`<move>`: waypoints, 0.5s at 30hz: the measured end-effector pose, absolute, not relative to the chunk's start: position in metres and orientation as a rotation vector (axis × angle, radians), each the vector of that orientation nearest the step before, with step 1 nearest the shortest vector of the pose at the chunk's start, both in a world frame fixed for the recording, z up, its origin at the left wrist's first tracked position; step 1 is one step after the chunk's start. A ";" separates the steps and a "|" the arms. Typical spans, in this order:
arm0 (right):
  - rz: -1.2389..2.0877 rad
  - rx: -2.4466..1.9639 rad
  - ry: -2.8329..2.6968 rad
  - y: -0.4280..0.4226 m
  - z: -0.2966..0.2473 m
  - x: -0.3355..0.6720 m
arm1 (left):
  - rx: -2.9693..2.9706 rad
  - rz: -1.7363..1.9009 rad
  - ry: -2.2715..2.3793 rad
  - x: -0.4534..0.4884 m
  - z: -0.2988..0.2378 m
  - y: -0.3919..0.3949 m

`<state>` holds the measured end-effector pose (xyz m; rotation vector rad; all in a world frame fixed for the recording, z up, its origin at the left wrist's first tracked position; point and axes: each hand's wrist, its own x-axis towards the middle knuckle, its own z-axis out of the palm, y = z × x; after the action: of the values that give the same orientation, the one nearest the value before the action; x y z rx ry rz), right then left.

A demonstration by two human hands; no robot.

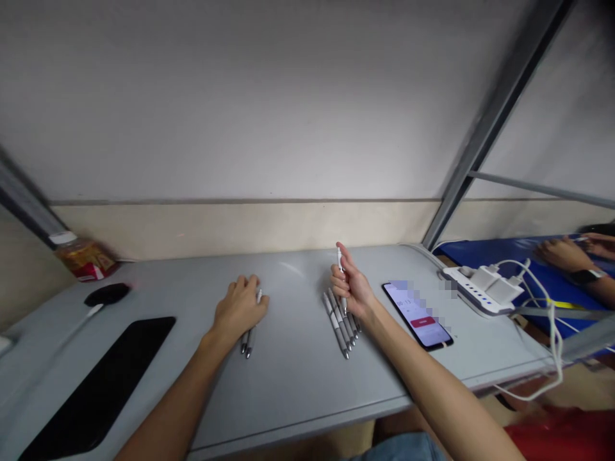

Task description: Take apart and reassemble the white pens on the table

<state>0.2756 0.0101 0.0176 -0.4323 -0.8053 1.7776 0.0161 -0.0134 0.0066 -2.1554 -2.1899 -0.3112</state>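
Observation:
My right hand (353, 286) is closed around a white pen (339, 257) held upright above the grey table (293, 371). Just below and beside that hand lies a row of several grey pens (339, 323), side by side. My left hand (239, 306) rests palm down on two or three more pens (248, 341), its fingers curled over them; their tips stick out toward me.
A lit phone (419, 315) lies right of my right hand. A white power strip (480, 289) with chargers and cables sits at the table's right end. A black pad (103, 381) and a black mouse (106, 294) lie left; a jar (84, 256) stands far left. Another person's hands (567, 253) show at the right.

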 end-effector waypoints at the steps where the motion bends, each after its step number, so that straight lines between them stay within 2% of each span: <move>1: 1.787 -0.433 -0.803 0.010 0.017 0.275 | -2.168 -0.307 -2.200 0.016 0.006 -0.013; 15: 1.868 -0.425 -0.881 0.006 0.017 0.267 | -2.211 -0.295 -2.183 0.017 0.003 -0.012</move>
<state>0.2670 0.0065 0.0166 -0.4250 -0.8806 1.8684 0.0165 -0.0122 0.0027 -2.2109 -2.1825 -0.2945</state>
